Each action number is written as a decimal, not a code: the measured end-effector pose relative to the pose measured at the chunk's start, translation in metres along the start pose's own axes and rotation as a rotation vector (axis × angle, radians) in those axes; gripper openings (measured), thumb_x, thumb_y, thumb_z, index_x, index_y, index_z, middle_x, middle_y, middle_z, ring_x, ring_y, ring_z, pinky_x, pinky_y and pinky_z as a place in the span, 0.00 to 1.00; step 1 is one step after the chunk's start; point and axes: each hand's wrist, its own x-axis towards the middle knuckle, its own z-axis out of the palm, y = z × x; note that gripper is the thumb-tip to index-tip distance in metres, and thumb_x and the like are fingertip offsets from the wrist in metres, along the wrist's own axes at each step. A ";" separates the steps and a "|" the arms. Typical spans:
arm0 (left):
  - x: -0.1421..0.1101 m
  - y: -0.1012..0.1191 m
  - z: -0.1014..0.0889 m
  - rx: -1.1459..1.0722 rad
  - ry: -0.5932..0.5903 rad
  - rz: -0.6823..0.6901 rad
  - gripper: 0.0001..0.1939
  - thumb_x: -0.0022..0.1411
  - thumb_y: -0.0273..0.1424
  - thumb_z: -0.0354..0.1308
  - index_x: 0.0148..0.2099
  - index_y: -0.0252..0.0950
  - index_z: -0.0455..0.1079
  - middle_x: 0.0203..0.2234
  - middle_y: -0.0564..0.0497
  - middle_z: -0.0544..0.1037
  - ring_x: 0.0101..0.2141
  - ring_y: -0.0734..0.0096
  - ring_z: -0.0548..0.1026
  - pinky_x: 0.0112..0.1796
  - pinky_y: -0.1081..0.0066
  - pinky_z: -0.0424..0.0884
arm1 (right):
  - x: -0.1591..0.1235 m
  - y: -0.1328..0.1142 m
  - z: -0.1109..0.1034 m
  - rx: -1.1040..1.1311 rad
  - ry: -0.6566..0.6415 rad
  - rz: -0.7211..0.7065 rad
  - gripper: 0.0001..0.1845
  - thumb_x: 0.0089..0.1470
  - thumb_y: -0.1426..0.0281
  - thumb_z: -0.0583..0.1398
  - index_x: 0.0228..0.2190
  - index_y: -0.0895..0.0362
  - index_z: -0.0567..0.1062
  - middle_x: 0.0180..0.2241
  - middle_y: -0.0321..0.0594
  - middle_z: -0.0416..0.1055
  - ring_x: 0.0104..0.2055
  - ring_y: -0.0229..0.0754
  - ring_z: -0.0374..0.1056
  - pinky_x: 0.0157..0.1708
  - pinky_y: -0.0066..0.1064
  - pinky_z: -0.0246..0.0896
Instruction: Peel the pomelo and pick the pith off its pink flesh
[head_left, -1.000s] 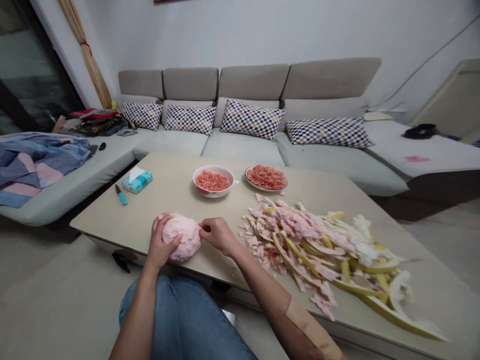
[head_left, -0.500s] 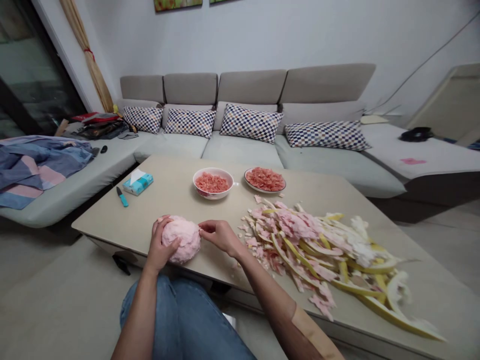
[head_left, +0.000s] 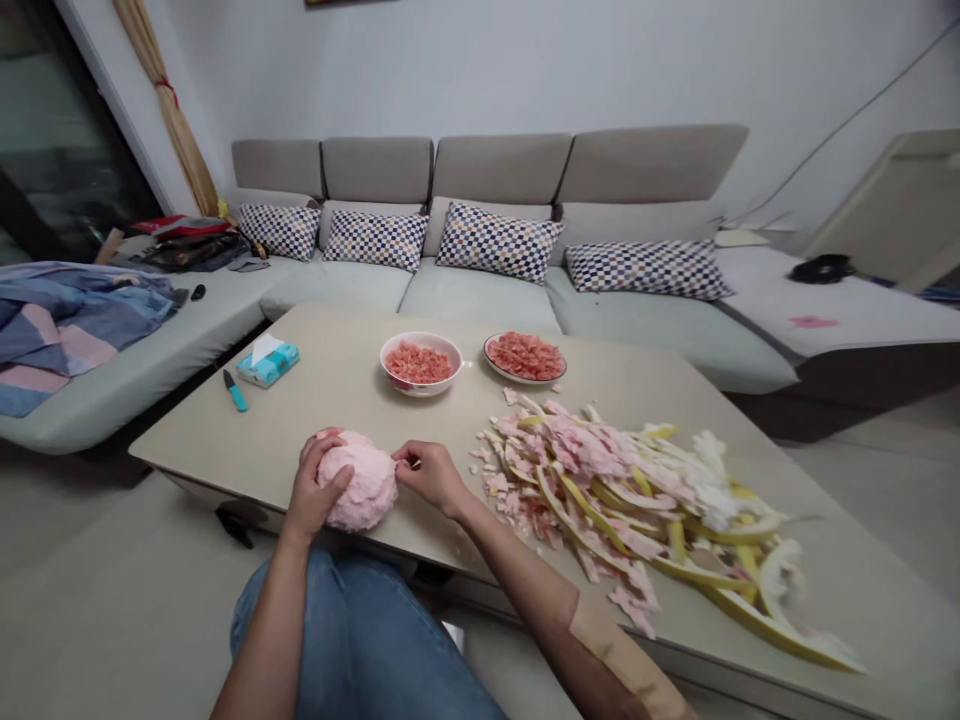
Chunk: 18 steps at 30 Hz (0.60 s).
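A peeled pomelo [head_left: 363,487], round and pale pink with its rind off, is held at the front edge of the table. My left hand [head_left: 316,490] wraps round its left side, thumb across the front. At the fruit's right side, the fingers of my right hand [head_left: 429,474] are pinched together against its surface; whatever small bit of pith they grip is too small to make out. Farther back stand a white bowl [head_left: 423,391] of pink pomelo flesh and a dark-rimmed plate [head_left: 525,380] heaped with more of it.
A wide heap of pomelo peel [head_left: 600,500], yellow rind and pink pith, covers the table's right part. On the left lie a tissue pack [head_left: 268,362] and a blue-handled knife [head_left: 235,391]. A grey sofa [head_left: 360,290] with checked cushions runs behind the table [head_left: 330,350].
The view has shifted slightly, so everything sits a little farther left. My left hand keeps hold of the pomelo; the right fingers stay pinched at its right side.
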 end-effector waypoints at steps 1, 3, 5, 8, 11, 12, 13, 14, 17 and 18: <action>0.000 -0.001 -0.001 -0.010 0.000 -0.002 0.15 0.59 0.39 0.60 0.47 0.41 0.68 0.52 0.46 0.69 0.56 0.58 0.65 0.59 0.54 0.58 | -0.001 0.002 0.001 0.031 0.003 0.031 0.09 0.47 0.77 0.60 0.30 0.61 0.81 0.25 0.38 0.77 0.26 0.35 0.67 0.28 0.23 0.58; -0.001 -0.002 -0.002 -0.028 -0.002 -0.006 0.15 0.59 0.40 0.60 0.47 0.41 0.68 0.52 0.46 0.69 0.56 0.58 0.65 0.59 0.54 0.58 | -0.003 0.003 -0.001 0.082 -0.028 0.050 0.10 0.49 0.75 0.59 0.32 0.61 0.81 0.26 0.38 0.78 0.28 0.36 0.68 0.31 0.24 0.61; -0.002 -0.001 -0.002 -0.040 -0.004 -0.004 0.16 0.59 0.40 0.61 0.47 0.41 0.68 0.52 0.45 0.69 0.56 0.58 0.65 0.59 0.54 0.58 | -0.006 0.002 -0.006 0.113 -0.077 0.024 0.11 0.50 0.73 0.60 0.35 0.60 0.80 0.30 0.39 0.79 0.31 0.37 0.70 0.34 0.25 0.63; -0.003 0.001 -0.003 -0.051 -0.011 0.004 0.16 0.59 0.41 0.61 0.47 0.41 0.68 0.53 0.45 0.69 0.56 0.57 0.65 0.59 0.54 0.59 | -0.009 -0.001 -0.011 0.109 -0.121 0.001 0.13 0.50 0.70 0.61 0.38 0.60 0.81 0.34 0.40 0.79 0.34 0.38 0.71 0.37 0.26 0.63; -0.003 0.002 -0.003 -0.050 -0.013 -0.006 0.17 0.59 0.42 0.60 0.47 0.40 0.68 0.53 0.44 0.69 0.56 0.58 0.65 0.58 0.54 0.59 | -0.008 -0.003 -0.013 0.094 -0.157 0.028 0.13 0.51 0.71 0.60 0.37 0.60 0.81 0.31 0.39 0.79 0.31 0.36 0.69 0.34 0.25 0.61; -0.003 0.003 -0.002 -0.047 -0.013 -0.012 0.17 0.59 0.42 0.61 0.47 0.40 0.68 0.53 0.44 0.69 0.56 0.58 0.65 0.58 0.54 0.60 | -0.006 -0.004 -0.012 0.088 -0.170 0.042 0.13 0.50 0.71 0.60 0.35 0.60 0.82 0.29 0.38 0.79 0.30 0.35 0.69 0.32 0.24 0.60; -0.002 0.003 -0.002 -0.044 -0.015 -0.018 0.17 0.59 0.42 0.61 0.47 0.40 0.68 0.53 0.44 0.69 0.56 0.58 0.65 0.58 0.54 0.60 | -0.004 -0.004 -0.012 0.077 -0.178 0.055 0.12 0.50 0.71 0.60 0.34 0.61 0.82 0.27 0.37 0.78 0.28 0.35 0.68 0.30 0.24 0.59; -0.002 0.003 -0.002 -0.040 -0.018 -0.021 0.17 0.58 0.43 0.61 0.46 0.40 0.69 0.53 0.44 0.69 0.56 0.58 0.65 0.59 0.54 0.60 | -0.002 -0.005 -0.012 0.062 -0.177 0.065 0.11 0.49 0.71 0.60 0.32 0.61 0.82 0.25 0.36 0.77 0.27 0.34 0.66 0.28 0.24 0.57; -0.001 0.004 -0.002 -0.031 -0.012 -0.022 0.17 0.58 0.43 0.61 0.46 0.40 0.69 0.52 0.45 0.70 0.56 0.57 0.66 0.59 0.54 0.60 | 0.002 -0.002 -0.009 0.036 -0.136 0.088 0.08 0.45 0.73 0.62 0.28 0.62 0.82 0.22 0.35 0.75 0.25 0.33 0.65 0.26 0.23 0.54; -0.001 0.004 -0.002 -0.028 -0.007 -0.024 0.17 0.58 0.44 0.61 0.46 0.40 0.69 0.52 0.45 0.70 0.56 0.57 0.66 0.59 0.54 0.60 | 0.003 0.000 -0.007 0.051 -0.121 0.107 0.08 0.44 0.74 0.61 0.28 0.62 0.81 0.22 0.35 0.75 0.25 0.33 0.65 0.25 0.22 0.55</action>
